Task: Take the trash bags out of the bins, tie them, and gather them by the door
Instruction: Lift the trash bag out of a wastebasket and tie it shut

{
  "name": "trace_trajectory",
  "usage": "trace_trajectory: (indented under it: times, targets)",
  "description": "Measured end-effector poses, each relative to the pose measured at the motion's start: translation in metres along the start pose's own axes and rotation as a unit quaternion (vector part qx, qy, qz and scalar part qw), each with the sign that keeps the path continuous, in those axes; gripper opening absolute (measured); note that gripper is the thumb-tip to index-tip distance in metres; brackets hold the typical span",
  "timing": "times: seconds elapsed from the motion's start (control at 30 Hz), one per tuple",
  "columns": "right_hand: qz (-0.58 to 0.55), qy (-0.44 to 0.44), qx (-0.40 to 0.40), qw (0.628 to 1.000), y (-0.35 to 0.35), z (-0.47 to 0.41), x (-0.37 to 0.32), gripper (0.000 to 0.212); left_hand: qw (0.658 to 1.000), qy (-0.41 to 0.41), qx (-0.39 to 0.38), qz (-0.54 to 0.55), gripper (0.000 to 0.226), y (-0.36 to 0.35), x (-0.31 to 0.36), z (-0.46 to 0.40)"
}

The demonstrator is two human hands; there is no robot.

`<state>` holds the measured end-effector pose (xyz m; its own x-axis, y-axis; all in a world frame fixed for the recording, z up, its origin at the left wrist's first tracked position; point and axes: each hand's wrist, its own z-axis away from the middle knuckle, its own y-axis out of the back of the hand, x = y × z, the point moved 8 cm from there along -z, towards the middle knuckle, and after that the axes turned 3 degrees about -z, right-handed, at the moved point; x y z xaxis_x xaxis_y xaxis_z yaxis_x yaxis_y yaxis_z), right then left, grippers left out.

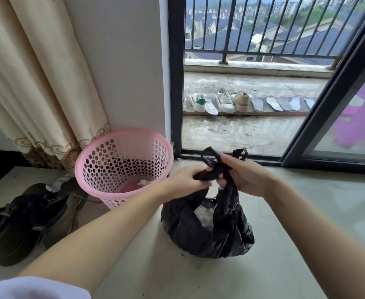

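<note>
A black trash bag (207,229) rests on the pale floor, bulging, with white scraps showing through its mouth. Its two handle loops cross above it. My left hand (187,180) pinches one twisted handle. My right hand (242,175) grips the other handle, and a loop sticks up past its fingers. Just left of the bag stands a pink perforated bin (121,165), unlined, with a bit of white paper lying in its bottom.
Dark boots (22,221) lie on the floor at the left, under a cream curtain (37,83). Behind the bag a dark-framed sliding door (328,117) stands open onto a balcony with white shoes (220,102), insoles and a railing.
</note>
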<state>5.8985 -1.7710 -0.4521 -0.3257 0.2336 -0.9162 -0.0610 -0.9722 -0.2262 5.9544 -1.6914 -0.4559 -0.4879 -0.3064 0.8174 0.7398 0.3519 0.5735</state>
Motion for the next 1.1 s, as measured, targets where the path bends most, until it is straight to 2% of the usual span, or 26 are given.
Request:
trace_trajectory:
  times: [0.07,0.13,0.17,0.23,0.27,0.33,0.4,0.47,0.6,0.7,0.73,0.77,0.8,0.87,0.9,0.97,1.0,1.1]
  targets:
    - [0.054,0.023,-0.015,0.998,-0.001,0.004,-0.005,0.016,0.991,0.041,0.043,0.122,0.015,0.011,-0.018,-0.004]
    - [0.167,0.045,0.005,0.985,0.006,0.002,-0.007,0.017,0.972,0.073,0.028,0.223,0.013,0.008,-0.031,-0.006]
    - [0.251,0.051,0.038,0.966,0.011,0.0,-0.009,0.021,0.966,0.075,0.008,0.248,0.012,0.003,-0.031,-0.006]
    - [0.414,0.066,0.129,0.899,0.023,-0.003,-0.013,0.021,0.957,0.085,-0.032,0.275,0.012,-0.009,-0.028,-0.006]
    - [0.458,0.089,0.169,0.868,0.025,-0.003,-0.015,0.02,0.951,0.1,-0.051,0.288,0.02,-0.014,-0.026,-0.005]
    - [0.481,0.175,0.221,0.83,0.021,-0.001,-0.019,0.022,0.932,0.158,-0.078,0.316,0.048,-0.022,-0.03,-0.005]
    - [0.475,0.256,0.23,0.81,0.013,0.002,-0.019,0.023,0.918,0.212,-0.094,0.323,0.064,-0.027,-0.037,-0.003]
    - [0.482,0.302,0.218,0.793,0.005,0.003,-0.016,0.021,0.91,0.229,-0.108,0.329,0.056,-0.033,-0.04,0.0]
    - [0.518,0.338,0.199,0.76,-0.003,0.002,-0.012,0.025,0.858,0.218,-0.112,0.451,0.029,-0.037,-0.048,-0.001]
    - [0.589,0.354,0.202,0.698,0.001,0.002,-0.004,0.03,0.849,0.209,-0.078,0.48,0.021,-0.031,-0.056,-0.007]
    - [0.595,0.354,0.212,0.69,0.006,0.001,-0.001,0.031,0.857,0.206,-0.067,0.467,0.021,-0.028,-0.058,-0.009]
    - [0.583,0.34,0.225,0.703,0.013,0.0,0.001,0.033,0.872,0.204,-0.063,0.441,0.019,-0.025,-0.058,-0.009]
    - [0.55,0.305,0.237,0.74,0.025,-0.003,0.006,0.036,0.898,0.203,-0.055,0.387,0.017,-0.021,-0.058,-0.01]
    - [0.47,0.19,0.251,0.825,0.059,-0.013,0.03,0.044,0.959,0.208,-0.015,0.19,0.014,-0.008,-0.067,-0.011]
    - [0.454,0.135,0.258,0.842,0.076,-0.016,0.044,0.052,0.975,0.209,0.013,0.073,0.016,-0.001,-0.075,-0.011]
    - [0.469,0.044,0.282,0.836,0.111,-0.01,0.072,0.069,0.977,0.184,0.041,-0.095,0.027,0.006,-0.086,-0.006]
    - [0.487,-0.005,0.29,0.824,0.127,-0.004,0.085,0.068,0.978,0.158,0.018,-0.134,0.031,0.001,-0.092,-0.003]
    - [0.578,-0.174,0.277,0.748,0.16,0.025,0.121,0.04,0.968,0.108,-0.113,-0.196,0.03,-0.031,-0.121,0.02]
